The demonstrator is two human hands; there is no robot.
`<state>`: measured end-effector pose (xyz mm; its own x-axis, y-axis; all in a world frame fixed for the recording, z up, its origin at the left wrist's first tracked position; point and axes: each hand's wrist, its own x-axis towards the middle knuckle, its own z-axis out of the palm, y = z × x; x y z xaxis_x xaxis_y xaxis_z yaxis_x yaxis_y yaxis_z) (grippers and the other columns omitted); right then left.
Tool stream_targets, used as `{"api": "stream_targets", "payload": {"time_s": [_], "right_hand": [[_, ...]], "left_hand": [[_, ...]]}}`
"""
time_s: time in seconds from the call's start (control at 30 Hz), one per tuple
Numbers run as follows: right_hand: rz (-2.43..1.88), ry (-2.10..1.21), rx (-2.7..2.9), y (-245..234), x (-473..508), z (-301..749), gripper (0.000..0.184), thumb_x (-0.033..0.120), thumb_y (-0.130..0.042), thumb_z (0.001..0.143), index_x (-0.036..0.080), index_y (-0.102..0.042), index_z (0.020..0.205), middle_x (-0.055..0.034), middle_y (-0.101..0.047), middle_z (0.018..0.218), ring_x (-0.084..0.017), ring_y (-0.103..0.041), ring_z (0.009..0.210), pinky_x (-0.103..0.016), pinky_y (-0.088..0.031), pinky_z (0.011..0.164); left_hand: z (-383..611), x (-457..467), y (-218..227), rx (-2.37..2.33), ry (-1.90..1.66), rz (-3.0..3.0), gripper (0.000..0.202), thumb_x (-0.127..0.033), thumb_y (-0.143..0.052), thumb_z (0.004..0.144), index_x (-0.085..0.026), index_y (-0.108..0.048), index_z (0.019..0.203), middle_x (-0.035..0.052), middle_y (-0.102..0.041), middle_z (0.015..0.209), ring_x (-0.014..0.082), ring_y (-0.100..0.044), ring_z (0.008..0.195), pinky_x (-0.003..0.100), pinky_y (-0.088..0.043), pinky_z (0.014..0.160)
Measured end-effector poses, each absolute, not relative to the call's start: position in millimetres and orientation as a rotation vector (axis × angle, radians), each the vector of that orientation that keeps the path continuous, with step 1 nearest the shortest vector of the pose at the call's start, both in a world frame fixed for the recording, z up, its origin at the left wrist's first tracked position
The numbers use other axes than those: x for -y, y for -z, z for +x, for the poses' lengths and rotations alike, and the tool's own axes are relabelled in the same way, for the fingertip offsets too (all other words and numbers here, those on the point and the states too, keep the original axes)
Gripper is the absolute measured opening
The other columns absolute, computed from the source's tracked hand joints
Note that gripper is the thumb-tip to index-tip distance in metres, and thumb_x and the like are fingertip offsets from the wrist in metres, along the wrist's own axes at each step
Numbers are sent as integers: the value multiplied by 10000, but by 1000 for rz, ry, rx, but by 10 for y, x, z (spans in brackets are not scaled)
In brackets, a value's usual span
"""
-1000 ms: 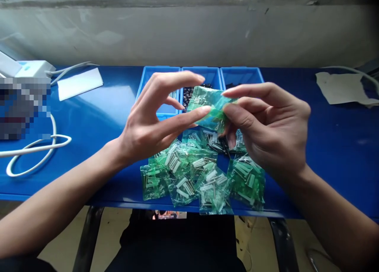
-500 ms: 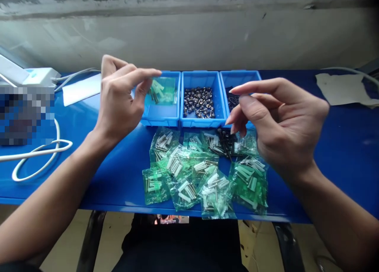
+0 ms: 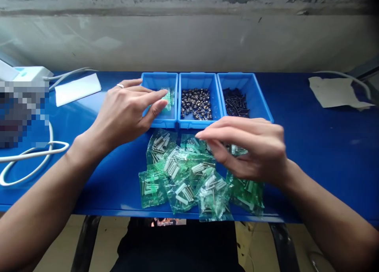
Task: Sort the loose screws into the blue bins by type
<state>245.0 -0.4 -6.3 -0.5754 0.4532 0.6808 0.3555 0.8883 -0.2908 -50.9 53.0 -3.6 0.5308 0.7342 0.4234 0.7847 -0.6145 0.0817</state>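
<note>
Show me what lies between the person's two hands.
In the head view, green plastic bags of metal pins lie there, below the middle blue bin.

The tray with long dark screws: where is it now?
In the head view, this tray is rightmost of three, beside the middle tray, just beyond the right hand.

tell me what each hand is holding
The left hand holds nothing clearly; its fingertips touch a green plastic bag in the left blue bin. The right hand holds nothing.
</note>
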Motion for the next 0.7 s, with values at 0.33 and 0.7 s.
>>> {"api": "stream_targets", "payload": {"time_s": [0.33,0.7], "right_hand": [[-427,-114,2604,124,-7,2428,283,350,-684,1059,119,-768,1199,-133,-782,1254,-279,-724,1101,-463,-621,905],[-485,-151,2640,205,-9,2425,229,242,-665,1068,119,-753,1240,-97,-778,1233,-250,-684,1081,-445,-613,933]], "left_hand": [[-390,-406,66,1324,385,-2689,839,-729,-160,1122,-171,-621,1546,160,-786,1297,347,-800,1161,469,-671,880],[-434,-435,70,1362,377,-2712,793,-714,-192,1130,-193,-466,1662,142,-760,1361,297,-786,1137,400,-637,884]]}}
